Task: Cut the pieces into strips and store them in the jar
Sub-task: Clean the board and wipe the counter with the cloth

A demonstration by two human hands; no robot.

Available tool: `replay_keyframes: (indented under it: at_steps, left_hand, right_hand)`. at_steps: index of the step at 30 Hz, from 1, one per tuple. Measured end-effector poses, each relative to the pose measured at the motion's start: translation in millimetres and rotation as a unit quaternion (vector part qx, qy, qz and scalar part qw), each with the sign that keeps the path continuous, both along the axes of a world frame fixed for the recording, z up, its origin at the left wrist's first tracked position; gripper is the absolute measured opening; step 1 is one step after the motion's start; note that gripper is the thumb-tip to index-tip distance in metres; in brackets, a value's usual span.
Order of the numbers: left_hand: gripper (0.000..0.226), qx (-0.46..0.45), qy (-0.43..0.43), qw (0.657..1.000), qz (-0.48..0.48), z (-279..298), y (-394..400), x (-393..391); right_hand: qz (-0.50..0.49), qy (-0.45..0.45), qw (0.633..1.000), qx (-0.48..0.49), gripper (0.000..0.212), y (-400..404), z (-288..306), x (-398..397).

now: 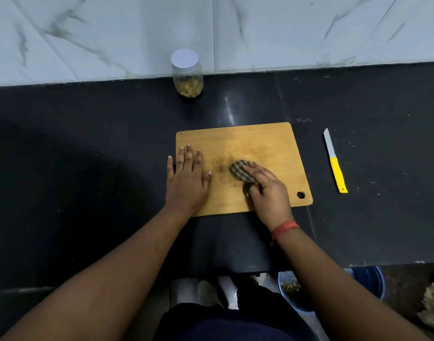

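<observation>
A: From the head view, where do we stand? Our left hand (187, 179) lies flat with fingers spread on the nine o'clock side of the rectangular bamboo cutting board (260, 141). Our right hand (265, 187) has its fingers curled over a small checked cloth (239, 169) and presses it onto the middle of the board.

B: And the strips? We see them as pale yellow bits inside the clear plastic jar with the white screw lid (187, 73), at twelve o'clock on the black stone worktop (88, 143), well apart from the board. The lid is on. No uncut pieces show on the board, so we judge the cutting done and this a wipe-down.

A: How would that jar handle?

B: Light, we think, being only partly filled. The wall looks smooth and may slip, so we should wrap the body below the lid, not pinch the lid alone.

A: And the small knife with the yellow handle (335, 161)?

B: At three o'clock, blade pointing away. We would take it by the handle. The cloth is soft and bunches.
</observation>
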State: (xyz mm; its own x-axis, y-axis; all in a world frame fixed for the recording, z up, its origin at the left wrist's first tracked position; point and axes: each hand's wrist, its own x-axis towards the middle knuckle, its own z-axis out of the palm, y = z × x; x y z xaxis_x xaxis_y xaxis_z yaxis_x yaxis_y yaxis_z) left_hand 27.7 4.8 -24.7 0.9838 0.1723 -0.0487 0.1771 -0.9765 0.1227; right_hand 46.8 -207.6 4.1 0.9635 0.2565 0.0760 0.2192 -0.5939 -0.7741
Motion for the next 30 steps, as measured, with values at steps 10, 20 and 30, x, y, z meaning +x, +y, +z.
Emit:
replay_keyframes:
  at_steps: [10,20,30]
  left_hand:
    - [0.067,-0.024,0.006,0.999,-0.024,15,-72,94]
    - [0.068,-0.005,0.041,0.999,0.001,-4,-78,108]
    - [0.068,-0.004,0.035,0.999,0.004,-5,-79,110]
  right_hand:
    - [-0.061,0.019,0.998,-0.022,0.054,-17,5,135]
    - [-0.057,-0.009,0.994,-0.094,0.057,12,2,297]
    - [0.014,-0.055,0.953,-0.298,0.062,35,-34,326]
